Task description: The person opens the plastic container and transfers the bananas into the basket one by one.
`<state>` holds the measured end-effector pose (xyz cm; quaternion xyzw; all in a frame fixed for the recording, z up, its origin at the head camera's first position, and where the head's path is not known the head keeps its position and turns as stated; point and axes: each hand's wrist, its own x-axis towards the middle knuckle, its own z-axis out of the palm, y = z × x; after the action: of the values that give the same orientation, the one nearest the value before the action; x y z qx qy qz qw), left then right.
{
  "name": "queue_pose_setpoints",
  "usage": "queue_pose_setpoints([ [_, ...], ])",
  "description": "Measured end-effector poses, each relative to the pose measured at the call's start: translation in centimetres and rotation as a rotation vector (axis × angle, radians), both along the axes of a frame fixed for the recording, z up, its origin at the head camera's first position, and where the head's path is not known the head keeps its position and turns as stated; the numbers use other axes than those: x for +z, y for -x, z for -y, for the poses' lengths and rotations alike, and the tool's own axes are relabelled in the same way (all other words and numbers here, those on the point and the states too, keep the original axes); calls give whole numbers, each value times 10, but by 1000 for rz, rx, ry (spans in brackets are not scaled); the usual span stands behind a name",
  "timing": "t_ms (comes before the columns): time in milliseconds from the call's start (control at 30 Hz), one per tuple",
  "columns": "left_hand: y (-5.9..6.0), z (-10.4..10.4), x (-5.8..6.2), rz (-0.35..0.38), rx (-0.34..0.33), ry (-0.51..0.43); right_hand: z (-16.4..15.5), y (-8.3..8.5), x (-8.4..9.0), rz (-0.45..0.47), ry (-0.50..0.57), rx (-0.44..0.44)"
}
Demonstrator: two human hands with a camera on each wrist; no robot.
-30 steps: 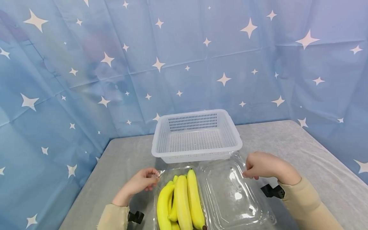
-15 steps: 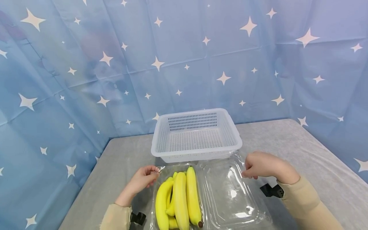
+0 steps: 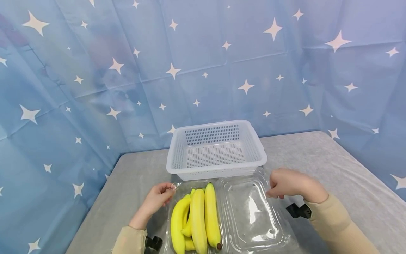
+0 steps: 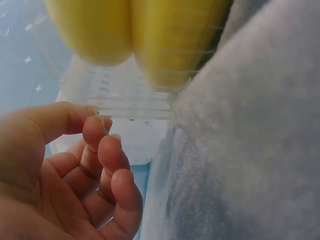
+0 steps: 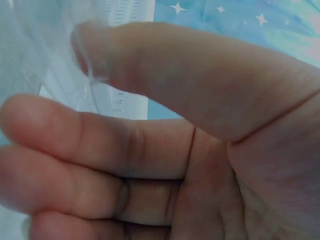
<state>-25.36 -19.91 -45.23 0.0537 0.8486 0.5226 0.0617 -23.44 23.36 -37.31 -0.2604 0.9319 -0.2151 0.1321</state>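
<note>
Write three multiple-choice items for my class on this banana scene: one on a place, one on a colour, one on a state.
1. Where does the white basket stand?
A. Behind the clear clamshell box
B. On top of the bananas
C. Left of the left hand

2. What colour are the bananas?
A. Green
B. Yellow
C. Brown all over

3. In what state is the clear clamshell box?
A. Snapped shut
B. Open, lid laid flat to the right
C. Upside down

Answers:
1. A: the basket sits on the grey table just beyond the box, toward the blue star curtain.
2. B: the head view shows yellow skins with dark tips.
3. B: the lid lies open beside the tray with the bananas, the right hand pinching its far edge, the left hand pinching the tray's corner.
</note>
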Motion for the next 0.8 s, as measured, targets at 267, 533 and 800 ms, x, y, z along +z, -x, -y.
queue_pose_setpoints([
  [267, 1, 3, -3, -23, 22, -27, 2, 5, -4, 9, 5, 12],
  [533, 2, 1, -5, -36, 41, -35, 1, 12, -15, 76, 15, -14],
  [800, 5, -2, -4, -58, 62, -54, 1, 18, -25, 150, 52, -27],
])
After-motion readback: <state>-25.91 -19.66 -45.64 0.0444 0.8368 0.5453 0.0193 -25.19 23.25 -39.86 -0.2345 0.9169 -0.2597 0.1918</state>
